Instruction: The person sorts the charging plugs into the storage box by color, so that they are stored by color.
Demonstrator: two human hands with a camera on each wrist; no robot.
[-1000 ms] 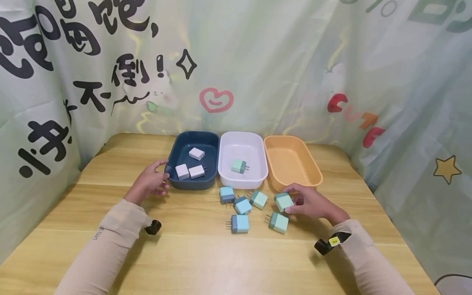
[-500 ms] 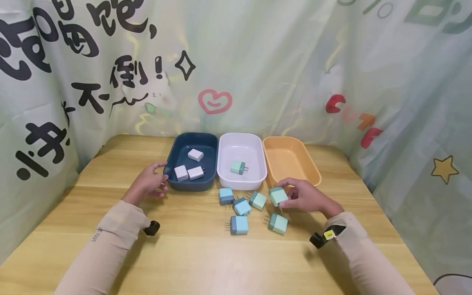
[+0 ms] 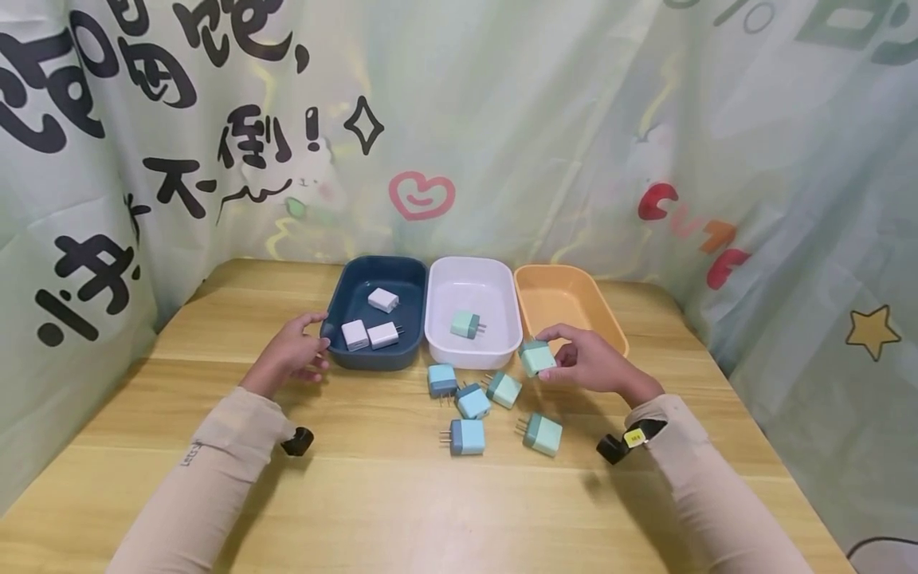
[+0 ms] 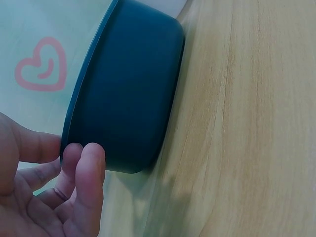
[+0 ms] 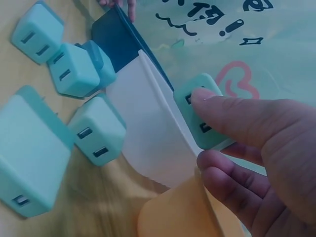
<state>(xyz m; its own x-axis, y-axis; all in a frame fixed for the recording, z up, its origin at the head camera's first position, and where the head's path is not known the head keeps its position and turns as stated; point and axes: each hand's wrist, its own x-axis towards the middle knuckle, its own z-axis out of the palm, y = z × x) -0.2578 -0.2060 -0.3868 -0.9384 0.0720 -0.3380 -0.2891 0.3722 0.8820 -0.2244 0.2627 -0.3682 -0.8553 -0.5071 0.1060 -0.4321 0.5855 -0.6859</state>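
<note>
My left hand [image 3: 292,353] is at the left edge of a dark blue bin [image 3: 376,360]. In the left wrist view, its fingers [image 4: 89,165] pinch the bin's rim. Up off the table, my right hand [image 3: 591,359] holds a mint-green charger plug [image 3: 538,359] between thumb and fingers, near the front of the orange bin [image 3: 566,295] and the white bin [image 3: 469,356]. The right wrist view shows the thumb over the held plug's [image 5: 200,123] port face. Two more mint-green plugs [image 3: 543,434] and several light-blue plugs [image 3: 468,437] lie on the table.
Three white charger plugs [image 3: 383,335] lie in the dark blue bin. One mint-green plug [image 3: 466,324] is inside the white bin. The bins stand side by side on the wooden table [image 3: 402,510], before a printed curtain [image 3: 531,143].
My right hand has lifted the mint-green charger plug and carried it left and away from me, toward the gap between the white and orange bins. The left hand stays at the dark blue bin.
</note>
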